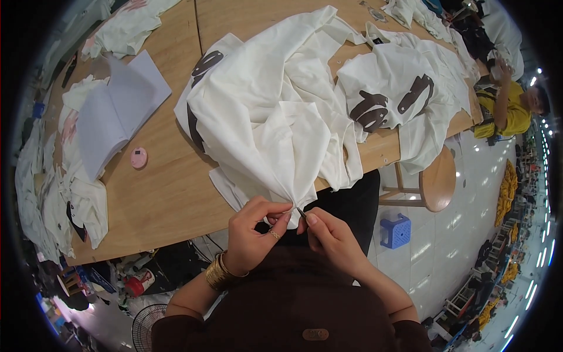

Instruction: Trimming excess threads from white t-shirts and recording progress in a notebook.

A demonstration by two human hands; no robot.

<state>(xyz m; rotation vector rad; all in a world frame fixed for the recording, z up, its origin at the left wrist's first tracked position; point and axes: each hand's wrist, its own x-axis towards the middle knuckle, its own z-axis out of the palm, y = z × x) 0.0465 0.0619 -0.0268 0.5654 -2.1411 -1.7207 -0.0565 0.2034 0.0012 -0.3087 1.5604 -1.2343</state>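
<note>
A white garment (252, 117) with dark printed patches lies heaped over the table's near edge, its folds drawn together toward my hands. My left hand (251, 233), with a ring and gold bangles at the wrist, is closed in a pinch on the gathered cloth. Close beside it, my right hand (335, 239) is closed round a small dark pointed tool (301, 213), whose tip meets the pinched fabric. Fingers cover most of the tool, so its exact kind is hidden. To the right rests a second white garment (387, 76) with dark prints.
An open paper booklet (120, 105) and a round pink device (139, 158) are on the wooden table (170, 199), near more white garments (88, 202). At right stand a wooden stool (438, 179) and a blue plastic stool (396, 231). A person in yellow (516, 111) is beyond.
</note>
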